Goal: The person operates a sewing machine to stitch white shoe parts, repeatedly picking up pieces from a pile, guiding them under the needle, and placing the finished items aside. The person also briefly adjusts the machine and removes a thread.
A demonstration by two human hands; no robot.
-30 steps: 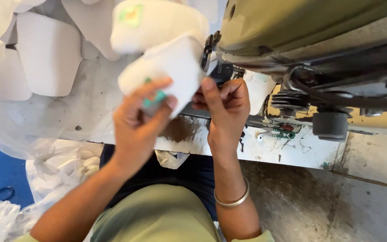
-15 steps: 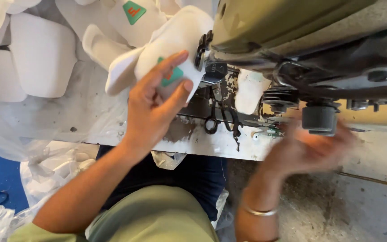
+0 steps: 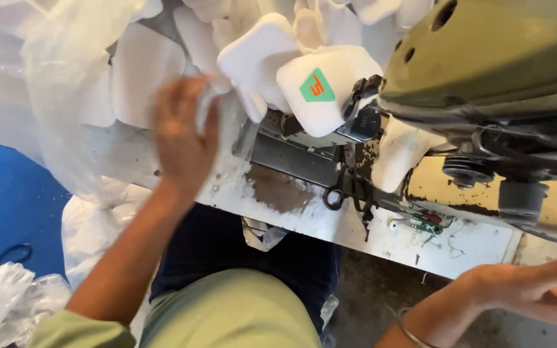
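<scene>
Several white foam pieces (image 3: 253,58) are heaped on the worn table (image 3: 304,212) beside the olive sewing machine (image 3: 491,58); one, bearing a green patch (image 3: 322,96), lies at the needle. The left hand (image 3: 185,138) (blurred) is laid on the heap, its grip impossible to tell. The right hand (image 3: 543,293) is held spread and empty, well apart, with scissors (image 3: 349,190) on the table edge.

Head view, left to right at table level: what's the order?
Clear plastic sheet → left hand → white foam piece with the green patch → black scissors → olive sewing machine → right hand, lower at the frame's right edge.
</scene>
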